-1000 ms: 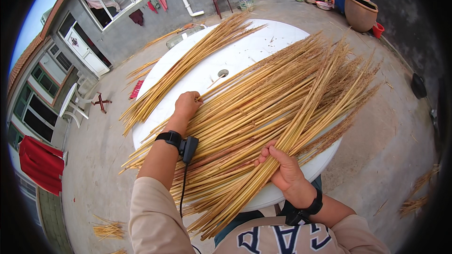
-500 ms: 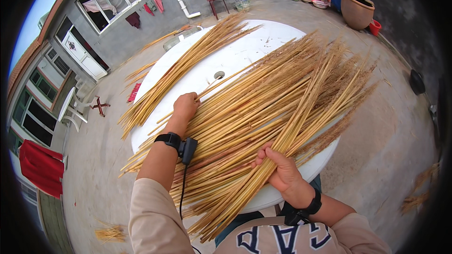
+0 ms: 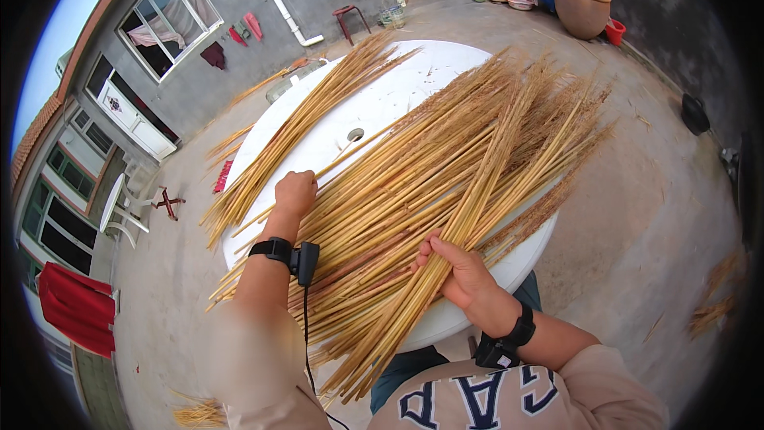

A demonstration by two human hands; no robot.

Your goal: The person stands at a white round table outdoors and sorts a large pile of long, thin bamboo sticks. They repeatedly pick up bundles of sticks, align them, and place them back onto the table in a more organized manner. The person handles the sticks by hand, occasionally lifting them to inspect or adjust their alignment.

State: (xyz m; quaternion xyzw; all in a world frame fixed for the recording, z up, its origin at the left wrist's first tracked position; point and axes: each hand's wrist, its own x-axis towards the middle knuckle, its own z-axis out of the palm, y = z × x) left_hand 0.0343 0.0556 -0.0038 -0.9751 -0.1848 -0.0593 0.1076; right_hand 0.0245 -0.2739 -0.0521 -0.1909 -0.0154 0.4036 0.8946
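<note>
A wide pile of long dry reed stalks [image 3: 374,215] with brown feathery heads lies slantwise across a round white table [image 3: 454,72]. My left hand [image 3: 296,193] is closed on a thin stalk at the pile's left edge; its fingertips are hidden from me. Over the pile's right side, my right hand [image 3: 463,272] wraps its fingers and thumb round a bundle of stalks [image 3: 477,191]. That bundle's cut ends point toward me past the table's near edge. A separate bunch of reeds [image 3: 302,119] rests along the table's left side.
Near the table's middle is a round hole [image 3: 356,134]. More stalks [image 3: 199,412] lie on the ground at lower left, others [image 3: 712,314] at far right. Beyond stand a red stool [image 3: 350,24], a large clay pot [image 3: 582,9] and a white chair [image 3: 121,209].
The view has shifted a little, moving the scene slightly left. Both hands keep their grips, and my left hand has moved slightly toward me along the pile's edge.
</note>
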